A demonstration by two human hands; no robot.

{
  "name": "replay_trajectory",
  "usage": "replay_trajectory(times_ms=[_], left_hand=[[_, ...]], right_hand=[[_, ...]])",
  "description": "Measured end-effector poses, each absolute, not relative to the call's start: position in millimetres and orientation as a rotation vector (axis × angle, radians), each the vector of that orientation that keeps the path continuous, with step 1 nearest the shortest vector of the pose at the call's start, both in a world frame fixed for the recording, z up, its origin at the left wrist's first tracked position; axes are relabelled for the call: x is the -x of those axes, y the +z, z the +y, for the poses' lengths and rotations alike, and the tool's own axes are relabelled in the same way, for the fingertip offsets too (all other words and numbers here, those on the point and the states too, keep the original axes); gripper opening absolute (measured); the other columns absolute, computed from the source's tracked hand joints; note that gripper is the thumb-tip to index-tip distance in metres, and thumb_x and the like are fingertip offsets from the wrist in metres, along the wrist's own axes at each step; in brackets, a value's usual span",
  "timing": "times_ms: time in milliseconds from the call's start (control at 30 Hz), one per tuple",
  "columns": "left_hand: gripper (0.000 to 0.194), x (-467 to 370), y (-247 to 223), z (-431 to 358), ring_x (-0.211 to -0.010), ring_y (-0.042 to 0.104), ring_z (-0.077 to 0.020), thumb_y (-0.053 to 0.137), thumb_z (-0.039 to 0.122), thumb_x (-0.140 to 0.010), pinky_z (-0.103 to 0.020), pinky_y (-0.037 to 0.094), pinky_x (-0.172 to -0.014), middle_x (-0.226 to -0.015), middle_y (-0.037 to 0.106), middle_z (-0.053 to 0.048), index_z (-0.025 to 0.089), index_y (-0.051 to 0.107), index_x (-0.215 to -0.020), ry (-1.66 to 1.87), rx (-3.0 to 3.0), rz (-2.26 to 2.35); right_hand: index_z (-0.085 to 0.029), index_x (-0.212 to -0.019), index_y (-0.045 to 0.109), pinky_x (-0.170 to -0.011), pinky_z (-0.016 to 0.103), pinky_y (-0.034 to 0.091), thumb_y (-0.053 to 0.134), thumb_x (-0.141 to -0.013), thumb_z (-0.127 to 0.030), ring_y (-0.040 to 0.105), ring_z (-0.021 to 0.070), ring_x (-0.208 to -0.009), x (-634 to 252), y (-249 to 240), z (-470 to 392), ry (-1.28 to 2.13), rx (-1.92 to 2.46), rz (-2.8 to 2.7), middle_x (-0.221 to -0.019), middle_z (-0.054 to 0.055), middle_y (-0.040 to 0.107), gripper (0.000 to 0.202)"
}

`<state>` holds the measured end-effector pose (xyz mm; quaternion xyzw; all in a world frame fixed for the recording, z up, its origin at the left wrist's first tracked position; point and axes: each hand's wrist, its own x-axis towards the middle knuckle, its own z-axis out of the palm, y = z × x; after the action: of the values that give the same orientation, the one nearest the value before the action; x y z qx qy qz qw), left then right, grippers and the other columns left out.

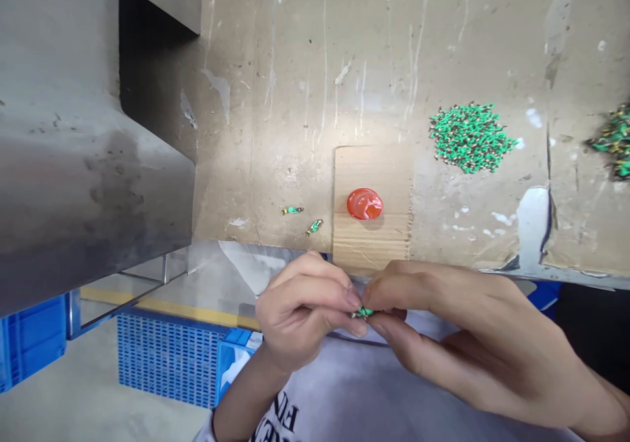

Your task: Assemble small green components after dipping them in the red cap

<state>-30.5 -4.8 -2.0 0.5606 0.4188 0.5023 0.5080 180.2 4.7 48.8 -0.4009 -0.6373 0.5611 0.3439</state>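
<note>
Below the table's front edge, my left hand and my right hand meet, both pinching one small green piece between the fingertips. Most of that piece is hidden by the fingers. Beyond them, a small red dish with a glossy inside sits on a cardboard piece. Left of the cardboard lie two small green pieces with dark and yellowish ends, one nearly level, the other slanted. A pile of small green parts is spread to the right of the dish.
Another pile of green, dark and yellow parts lies at the far right. A large metal housing with a dark opening borders the stained table covering on the left. Blue crates stand on the floor, lower left.
</note>
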Motion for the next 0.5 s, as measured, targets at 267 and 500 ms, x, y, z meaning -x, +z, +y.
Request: replay_trajectory(times_ms=[267,500], left_hand=[[0.017,26.6,0.7,2.2,-0.068,0.07,-0.0104,0.083,0.036,-0.098,-0.025,0.055,-0.065,-0.088,0.078,-0.001,0.02,0.077,-0.095,1.242,-1.38,0.865],[0.019,17.2,0.0,1.4,-0.066,0.067,-0.0088,0.08,0.028,-0.102,-0.023,0.052,-0.061,-0.082,0.074,0.0,0.017,0.072,-0.088,1.328,-1.331,0.839]], right_hand=[[-0.023,-0.115,0.067,-0.067,0.024,0.06,0.065,-0.105,-0.014,0.074,0.0132,-0.075,-180.5,50.4,1.4,1.437,1.036,-1.693,-0.09,0.0,0.078,0.014],[-0.02,-0.112,0.065,-0.071,0.021,0.06,0.063,-0.1,-0.002,0.075,0.0125,-0.078,-177.5,50.2,0.8,1.376,1.002,-1.705,-0.094,0.001,0.078,0.022]])
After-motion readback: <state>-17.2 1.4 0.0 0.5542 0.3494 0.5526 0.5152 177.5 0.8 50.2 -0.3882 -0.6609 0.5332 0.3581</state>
